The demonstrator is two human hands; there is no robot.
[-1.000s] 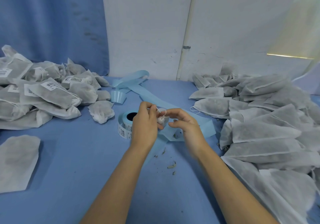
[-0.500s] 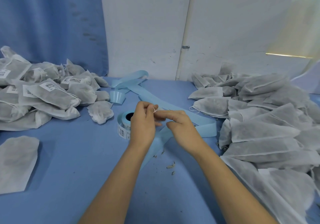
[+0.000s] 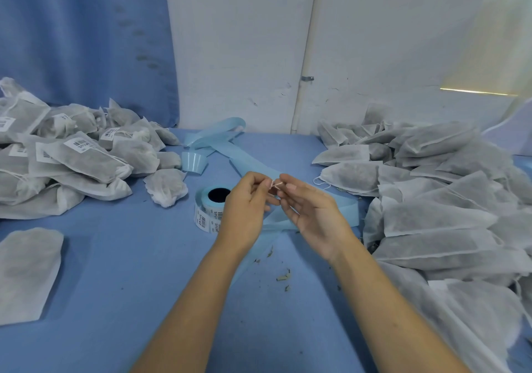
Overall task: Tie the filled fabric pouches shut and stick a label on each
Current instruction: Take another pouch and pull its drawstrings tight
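Above the table's middle, my left hand [image 3: 247,202] and my right hand [image 3: 312,214] meet fingertip to fingertip. Each pinches an end of a short white string [image 3: 275,184]. No pouch shows between the hands. Just left of my left hand stands the label roll [image 3: 208,214], printed with barcodes, and its pale blue backing strip [image 3: 253,162] trails away behind the hands. Tied, labelled pouches [image 3: 86,159] are heaped at the left. Unlabelled filled pouches [image 3: 431,217] are heaped at the right.
A single bunched pouch [image 3: 167,186] lies left of the roll, and a flat pouch [image 3: 28,271] lies at the near left. Dried crumbs [image 3: 283,276] are scattered on the blue table cover [image 3: 129,257]. A white wall and a blue curtain stand behind.
The small white bundle seen between my fingers a second ago is out of sight. Both hands have risen slightly, and my right hand's lower fingers have loosened.
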